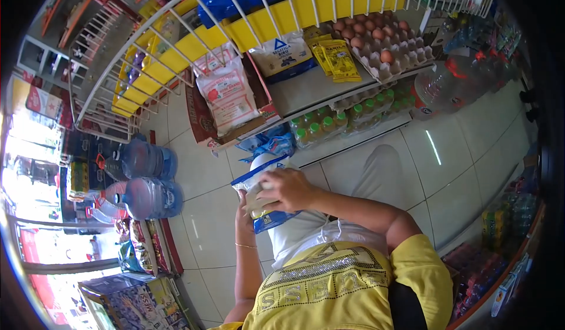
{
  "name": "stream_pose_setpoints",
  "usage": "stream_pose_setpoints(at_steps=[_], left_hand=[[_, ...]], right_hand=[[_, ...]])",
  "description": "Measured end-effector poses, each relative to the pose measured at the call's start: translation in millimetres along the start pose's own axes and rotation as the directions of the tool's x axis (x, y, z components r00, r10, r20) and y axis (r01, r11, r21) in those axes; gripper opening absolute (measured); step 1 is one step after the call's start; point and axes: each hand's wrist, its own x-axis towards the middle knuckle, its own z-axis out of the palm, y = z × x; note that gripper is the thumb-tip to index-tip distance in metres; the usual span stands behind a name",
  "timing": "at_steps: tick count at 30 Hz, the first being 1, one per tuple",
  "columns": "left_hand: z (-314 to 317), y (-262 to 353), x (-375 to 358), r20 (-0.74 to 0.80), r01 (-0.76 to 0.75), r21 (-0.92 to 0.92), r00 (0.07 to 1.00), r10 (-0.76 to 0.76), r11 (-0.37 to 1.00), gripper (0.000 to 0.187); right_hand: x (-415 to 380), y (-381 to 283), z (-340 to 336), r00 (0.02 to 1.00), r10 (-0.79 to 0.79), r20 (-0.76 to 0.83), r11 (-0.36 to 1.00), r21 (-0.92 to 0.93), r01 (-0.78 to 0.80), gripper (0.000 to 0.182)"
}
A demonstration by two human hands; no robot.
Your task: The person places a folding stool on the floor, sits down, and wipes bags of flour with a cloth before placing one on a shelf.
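Observation:
Over my lap is a blue-and-white flour bag, held tilted. At its left edge my left hand is closed on it, with most of the fingers hidden behind the bag. Across the front lies my right hand, its fingers bent and pressed against the bag. A beige patch shows under those fingers; I cannot make out whether it is a cloth or something else. A similar flour bag lies on the shelf ahead, beside yellow packets.
Ahead, a low shelf bears an open carton of white bags and an egg tray. Green-capped bottles stand below. Above hangs a white wire rack. Large water bottles stand at left, a printed box nearer.

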Motion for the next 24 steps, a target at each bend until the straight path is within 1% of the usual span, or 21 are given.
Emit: stream_pose_setpoints(at_steps=[2,3,4,6,7,8,9,10,11,12,13,14,15,16,17,18,19,20,21,22,24], left_hand=[[6.1,-0.1,1.0,-0.048,0.067,-0.008,0.997,-0.068,0.998,0.063],[2.5,-1.9,3.2,-0.095,0.039,0.013,0.995,-0.037,0.999,0.065],[-0.6,-3.2,4.5,-0.087,0.029,0.009,0.996,-0.028,1.0,0.065],[-2.9,-4.0,7.5,-0.125,0.052,0.018,0.991,-0.05,0.998,0.066],[8.6,-3.1,3.5,-0.077,0.056,0.01,0.995,-0.055,0.998,0.059],[12.6,-4.6,1.9,-0.062,0.047,0.008,0.997,-0.047,0.999,0.059],[14.6,-7.2,0.1,-0.086,0.024,0.027,0.996,-0.022,0.999,0.058],[20.5,-8.0,2.0,-0.106,0.001,0.047,0.994,0.004,0.999,0.058],[49.5,-10.7,-4.8,-0.226,-0.057,0.111,0.971,0.081,0.992,0.054],[71.3,-14.0,-6.5,-0.207,-0.066,0.105,0.974,0.087,0.992,0.054],[90.4,-18.6,-8.5,-0.216,-0.186,0.261,0.945,0.245,0.947,0.054],[113.6,-24.5,-13.8,-0.204,-0.29,0.409,0.895,0.396,0.865,0.055],[155.5,-28.8,-22.4,-0.21,-0.313,0.458,0.871,0.443,0.832,0.044],[169.4,-34.1,-25.4,-0.128,-0.304,0.624,0.869,0.478,0.72,0.033],[178.6,-41.9,-29.4,-0.048,-0.284,0.757,0.874,0.483,0.588,0.031],[188.5,-50.0,-27.6,0.286,-0.476,0.838,0.799,0.529,0.266,0.043],[232.7,-49.1,-46.3,0.538,-0.534,0.829,0.685,0.491,-0.164,0.062],[254.6,-49.6,-55.4,0.673,-0.506,0.724,0.667,0.32,-0.468,0.067],[273.8,-50.3,-67.2,0.749,-0.492,0.576,0.637,0.181,-0.653,0.073],[288.8,-51.3,-75.5,0.795,-0.554,0.514,0.594,0.122,-0.655,0.077],[287.6,-32.2,-74.9,0.863,-0.796,0.465,0.505,-0.001,-0.388,0.075]], right_hand=[[-16.3,12.6,-4.0,0.991,0.126,-0.053,0.987,0.103,-0.12,0.034],[-27.5,18.8,-4.6,0.98,0.143,-0.136,0.986,0.103,-0.129,0.035],[-39.1,22.7,-5.6,0.982,0.131,-0.134,0.988,0.096,-0.118,0.035],[-65.2,28.3,-8.1,0.93,0.307,-0.203,0.95,0.13,-0.285,0.029],[-81.4,33.1,-8.3,0.933,0.294,-0.206,0.954,0.117,-0.275,0.029],[-98.7,38.8,-6.9,0.897,0.425,-0.126,0.905,0.073,-0.418,0.029],[-112.3,41.8,-5.3,0.833,0.551,-0.055,0.834,0.016,-0.551,0.029],[-123.7,40.8,-2.2,0.838,0.541,-0.068,0.84,0.002,-0.542,0.029],[-133.9,39.9,0.4,0.71,0.699,-0.085,0.698,0.295,-0.652,0.031],[-138.4,43.4,-2.3,0.561,0.827,-0.037,0.482,0.561,-0.673,0.032],[-133.0,39.4,-12.4,0.567,0.823,-0.043,0.493,0.551,-0.673,0.032],[-119.9,23.9,-26.0,0.413,0.903,0.118,0.159,0.801,-0.577,0.034],[-105.8,8.0,-38.8,0.294,0.9,0.323,-0.203,0.905,-0.373,0.035],[-89.1,-7.0,-50.9,0.298,0.901,0.315,-0.189,0.904,-0.383,0.035],[-70.6,-22.2,-62.5,0.302,0.89,0.342,-0.301,0.937,-0.176,0.036],[-61.1,-26.5,-70.9,0.319,0.875,0.364,-0.396,0.917,0.042,0.037],[-68.3,-21.8,-68.2,0.375,0.834,0.406,-0.475,0.873,0.113,0.038],[-75.4,-17.2,-65.5,0.428,0.786,0.446,-0.555,0.814,0.172,0.04],[-80.1,-12.3,-67.5,0.467,0.756,0.458,-0.595,0.778,0.2,0.04],[-83.0,-8.0,-70.3,0.497,0.737,0.458,-0.617,0.756,0.219,0.04],[-86.7,-0.9,-77.3,0.538,0.718,0.443,-0.628,0.745,0.224,0.04]])
